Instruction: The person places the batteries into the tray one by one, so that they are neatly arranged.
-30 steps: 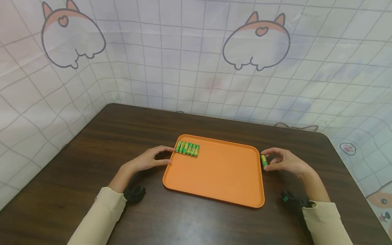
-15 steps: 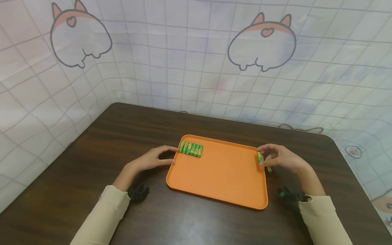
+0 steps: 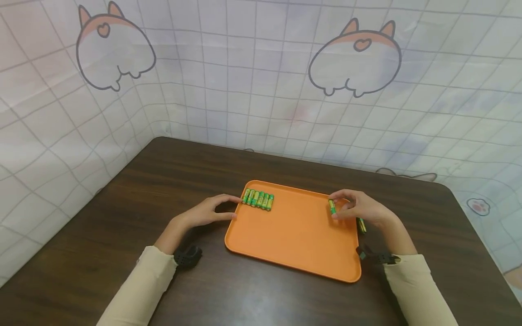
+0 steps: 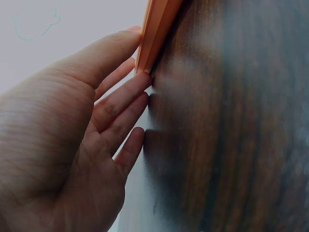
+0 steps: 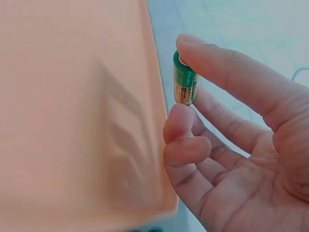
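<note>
My right hand (image 3: 360, 210) pinches a green and yellow battery (image 3: 332, 207) over the right part of the orange tray (image 3: 293, 235). In the right wrist view, thumb and fingers grip this battery (image 5: 185, 79) at its two ends, and the hand's shadow falls on the tray. Several like batteries (image 3: 258, 199) lie side by side in a row in the tray's far left corner. At the tray's left edge rests my left hand (image 3: 208, 211), thumb and fingertips against the rim (image 4: 157, 36), fingers fairly straight and holding nothing.
Just outside the tray's right edge, partly hidden by the right wrist, more green and yellow battery (image 3: 361, 225) shows on the dark wooden table (image 3: 195, 163). A white gridded cloth (image 3: 244, 90) with cartoon prints hangs behind the table.
My right hand has carried the battery leftward from beside the tray's right edge to over the tray. Battery on the table at that edge has come into view. The left hand stays at the rim.
</note>
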`<state>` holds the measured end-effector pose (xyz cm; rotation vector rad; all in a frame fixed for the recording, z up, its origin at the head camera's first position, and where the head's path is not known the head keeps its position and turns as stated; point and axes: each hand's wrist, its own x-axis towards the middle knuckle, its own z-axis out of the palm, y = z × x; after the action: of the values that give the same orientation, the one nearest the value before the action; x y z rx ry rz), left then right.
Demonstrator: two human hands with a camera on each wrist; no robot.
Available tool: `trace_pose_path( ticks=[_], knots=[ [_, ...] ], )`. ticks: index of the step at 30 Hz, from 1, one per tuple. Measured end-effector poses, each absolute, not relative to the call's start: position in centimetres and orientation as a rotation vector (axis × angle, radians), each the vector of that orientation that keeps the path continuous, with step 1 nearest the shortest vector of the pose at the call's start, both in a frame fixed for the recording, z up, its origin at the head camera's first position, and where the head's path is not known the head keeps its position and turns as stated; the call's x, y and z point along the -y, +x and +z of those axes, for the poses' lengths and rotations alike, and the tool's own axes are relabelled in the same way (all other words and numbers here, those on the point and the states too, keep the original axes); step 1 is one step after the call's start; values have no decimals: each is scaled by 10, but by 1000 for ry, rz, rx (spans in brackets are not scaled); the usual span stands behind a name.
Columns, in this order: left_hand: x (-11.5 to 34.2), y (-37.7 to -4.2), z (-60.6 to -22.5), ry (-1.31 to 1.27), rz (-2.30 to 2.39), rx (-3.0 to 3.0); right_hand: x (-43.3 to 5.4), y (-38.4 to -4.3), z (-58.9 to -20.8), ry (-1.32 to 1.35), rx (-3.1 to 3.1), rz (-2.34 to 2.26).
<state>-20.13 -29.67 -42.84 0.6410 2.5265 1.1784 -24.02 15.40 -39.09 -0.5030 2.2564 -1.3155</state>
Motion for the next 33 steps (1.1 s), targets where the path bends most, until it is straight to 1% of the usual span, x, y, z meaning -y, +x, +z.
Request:
trace_pose_path(
  ticks=[14,24,33],
  knots=[
    [297,-203,-431,645,1189,-2526,-118,-253,-399,-567,-2245,-1295],
    [297,-203,-431,649,1192,-2525,-91,-254,-403,-517,-2197,-1402],
    [298,-204,-431,653,1178,-2536,-70,-255,-410,-593,-2159,-1463]
  ],
)
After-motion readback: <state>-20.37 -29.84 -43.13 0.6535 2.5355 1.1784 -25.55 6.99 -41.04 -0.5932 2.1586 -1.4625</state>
